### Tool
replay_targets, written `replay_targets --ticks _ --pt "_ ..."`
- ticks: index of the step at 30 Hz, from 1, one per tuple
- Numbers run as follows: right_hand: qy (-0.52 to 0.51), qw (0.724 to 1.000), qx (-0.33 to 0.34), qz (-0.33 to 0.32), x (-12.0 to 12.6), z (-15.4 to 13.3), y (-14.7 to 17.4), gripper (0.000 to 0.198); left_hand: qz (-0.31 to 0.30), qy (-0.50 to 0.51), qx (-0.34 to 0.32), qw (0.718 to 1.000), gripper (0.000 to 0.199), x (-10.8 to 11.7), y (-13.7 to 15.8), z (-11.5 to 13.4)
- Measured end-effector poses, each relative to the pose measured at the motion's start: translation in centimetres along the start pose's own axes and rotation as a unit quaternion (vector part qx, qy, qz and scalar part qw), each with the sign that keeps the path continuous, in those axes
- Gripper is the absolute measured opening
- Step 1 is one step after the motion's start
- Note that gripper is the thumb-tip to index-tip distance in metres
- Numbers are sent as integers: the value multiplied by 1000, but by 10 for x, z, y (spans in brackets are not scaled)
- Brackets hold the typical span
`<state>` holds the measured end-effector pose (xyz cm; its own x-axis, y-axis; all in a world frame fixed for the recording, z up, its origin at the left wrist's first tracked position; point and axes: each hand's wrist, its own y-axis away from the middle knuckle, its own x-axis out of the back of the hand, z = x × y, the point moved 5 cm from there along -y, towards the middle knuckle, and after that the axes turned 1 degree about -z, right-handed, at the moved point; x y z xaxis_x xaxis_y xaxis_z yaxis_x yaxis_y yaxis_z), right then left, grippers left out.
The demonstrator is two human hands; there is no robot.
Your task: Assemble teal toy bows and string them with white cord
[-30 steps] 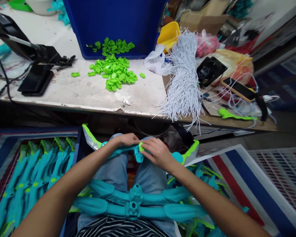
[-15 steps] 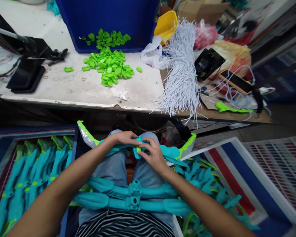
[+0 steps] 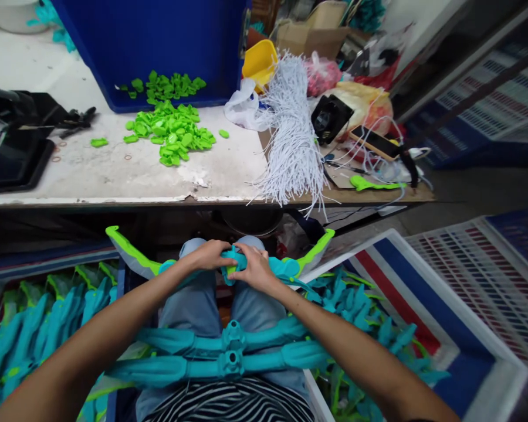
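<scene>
Over my knees lies a teal toy bow (image 3: 286, 268) with lime-green and grey curved ends. My left hand (image 3: 210, 254) is closed on it just left of its middle. My right hand (image 3: 256, 268) grips the middle from the right, fingers over the top and thumb below. A small green piece (image 3: 231, 270) shows at the bow's centre, by the right thumb. Closer to my body, two more teal bows (image 3: 232, 364) rest across my lap, each with a round hole in its central block. My fingertips partly hide the held bow.
Loose green pieces (image 3: 176, 132) spill from a tipped blue bin (image 3: 158, 47) onto the white table (image 3: 92, 176). White cords (image 3: 290, 135) hang over its edge. Crates of bows stand at left (image 3: 39, 316) and right (image 3: 365, 316). A phone (image 3: 374, 143) lies among cables.
The view has swung right, so the table's things sit further left. My right fingers have moved from a pinch at the green piece to a fuller grip around the bow's middle.
</scene>
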<state>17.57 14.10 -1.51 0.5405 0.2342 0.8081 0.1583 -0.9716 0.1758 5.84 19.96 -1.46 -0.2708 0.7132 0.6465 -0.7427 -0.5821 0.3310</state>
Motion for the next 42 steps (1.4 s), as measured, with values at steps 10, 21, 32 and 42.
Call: replay_targets --ticks 10,21,32,42 --pt "17 929 -35 367 157 64 32 22 306 -227 -118 917 33 -9 67 29" --pt "-37 949 -199 241 194 157 -5 7 309 -313 -177 880 42 -50 93 40" --pt "-345 904 -180 178 131 181 157 38 -39 344 50 937 13 -122 -55 121" --pt "-273 881 -173 344 90 202 174 34 -118 548 158 813 4 -185 -111 143"
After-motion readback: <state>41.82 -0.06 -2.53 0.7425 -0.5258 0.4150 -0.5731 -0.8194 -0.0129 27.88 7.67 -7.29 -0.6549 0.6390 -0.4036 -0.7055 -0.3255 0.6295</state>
